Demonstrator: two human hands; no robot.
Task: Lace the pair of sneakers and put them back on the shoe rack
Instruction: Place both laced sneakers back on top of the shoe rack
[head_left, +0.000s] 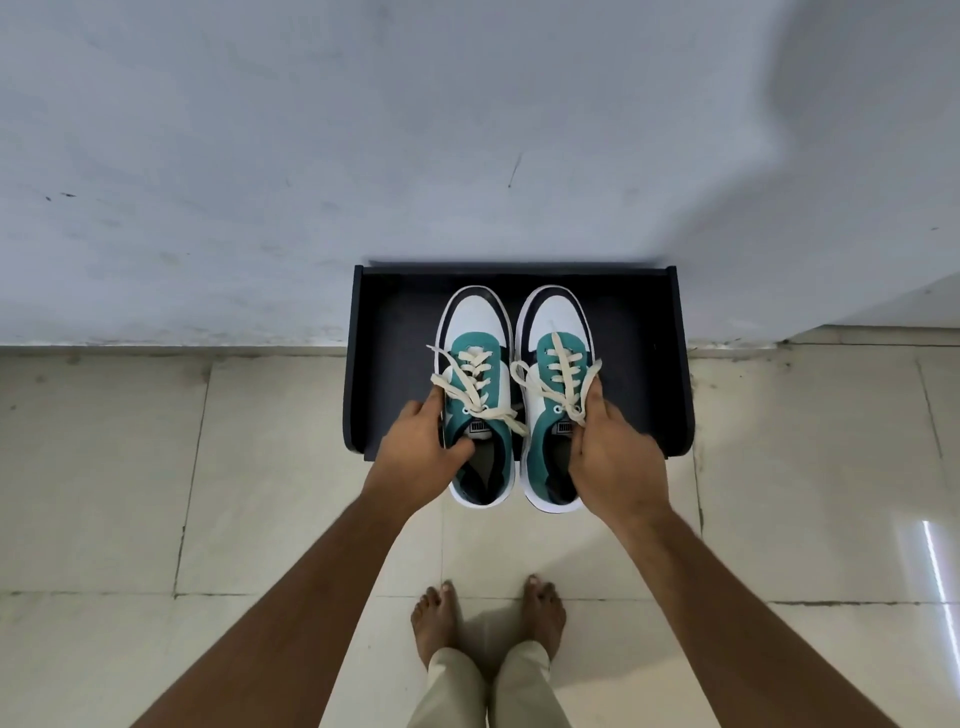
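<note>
Two white, teal and navy sneakers with cream laces sit side by side over the black shoe rack (639, 332), toes toward the wall. My left hand (415, 447) grips the left sneaker (475, 332) at its outer collar, thumb inside the opening. The right sneaker (556, 332) is held the same way by my right hand (613, 457), fingers over its outer side. Both heels stick out past the rack's front edge. Laces run through the eyelets, with loose ends lying across the tongues.
The rack stands on a pale tiled floor (208, 493) against a grey-white wall (363, 156). My bare feet (488, 618) stand on the tiles just in front of the rack. A wall corner juts out at the right (883, 312).
</note>
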